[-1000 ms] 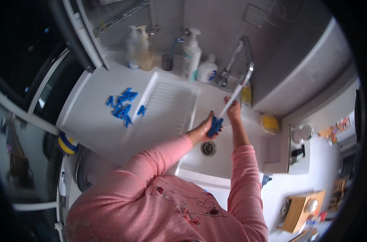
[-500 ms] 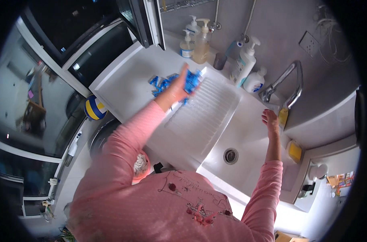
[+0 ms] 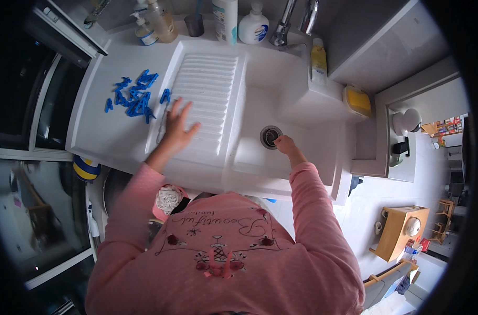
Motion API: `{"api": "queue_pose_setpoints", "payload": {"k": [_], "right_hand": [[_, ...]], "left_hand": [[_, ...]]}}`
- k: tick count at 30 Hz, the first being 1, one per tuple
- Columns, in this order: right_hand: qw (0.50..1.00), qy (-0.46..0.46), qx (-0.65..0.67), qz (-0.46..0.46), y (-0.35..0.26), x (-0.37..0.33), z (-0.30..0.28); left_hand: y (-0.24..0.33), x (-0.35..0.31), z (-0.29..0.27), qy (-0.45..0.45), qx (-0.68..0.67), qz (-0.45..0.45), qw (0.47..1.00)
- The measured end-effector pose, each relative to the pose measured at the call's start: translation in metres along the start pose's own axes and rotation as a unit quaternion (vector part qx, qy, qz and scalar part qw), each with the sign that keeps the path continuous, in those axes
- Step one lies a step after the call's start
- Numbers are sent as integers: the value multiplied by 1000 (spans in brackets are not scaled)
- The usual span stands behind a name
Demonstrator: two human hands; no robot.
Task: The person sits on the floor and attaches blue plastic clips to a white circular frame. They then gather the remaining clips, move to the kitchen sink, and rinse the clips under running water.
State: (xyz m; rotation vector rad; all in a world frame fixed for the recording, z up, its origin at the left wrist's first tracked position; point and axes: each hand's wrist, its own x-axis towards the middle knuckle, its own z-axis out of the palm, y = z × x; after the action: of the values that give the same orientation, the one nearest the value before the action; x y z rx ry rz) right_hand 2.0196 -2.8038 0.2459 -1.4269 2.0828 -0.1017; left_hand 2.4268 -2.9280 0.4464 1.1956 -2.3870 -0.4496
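A loose pile of blue clothespins (image 3: 135,97) lies on the white counter left of the washboard (image 3: 207,79). One separate blue clothespin (image 3: 165,95) rests at the washboard's left edge, just past my left fingertips. My left hand (image 3: 177,128) is over the washboard's left side with its fingers spread, and I see nothing in it. In the sink basin (image 3: 249,110), my right hand (image 3: 286,145) is at the right rim of the round metal drain (image 3: 269,137). Its fingers are closed together; what they hold, if anything, is too small to make out.
Behind the washboard stand pump bottles (image 3: 160,21), a dark cup (image 3: 195,25), a white bottle (image 3: 253,25) and the faucet (image 3: 282,31). A yellow bottle (image 3: 318,60) and a yellow soap box (image 3: 357,101) sit to the right. Below the counter is a pink bucket (image 3: 170,199) with white cloth.
The blue clothespins my left hand held are on the counter, and that hand has opened and drawn back. My right hand has gone from beside the faucet down to the drain. The view has turned.
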Motion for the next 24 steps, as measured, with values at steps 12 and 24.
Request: {"api": "queue_pose_setpoints", "payload": {"k": [12,24], "right_hand": [[993,-15,-104,58,-35,21,44],[880,299,-36,-368,-103,-73,-74]], "left_hand": [[77,13,37,-259,93,-135,952],[80,20,78,-55,-186,-51,980]]}}
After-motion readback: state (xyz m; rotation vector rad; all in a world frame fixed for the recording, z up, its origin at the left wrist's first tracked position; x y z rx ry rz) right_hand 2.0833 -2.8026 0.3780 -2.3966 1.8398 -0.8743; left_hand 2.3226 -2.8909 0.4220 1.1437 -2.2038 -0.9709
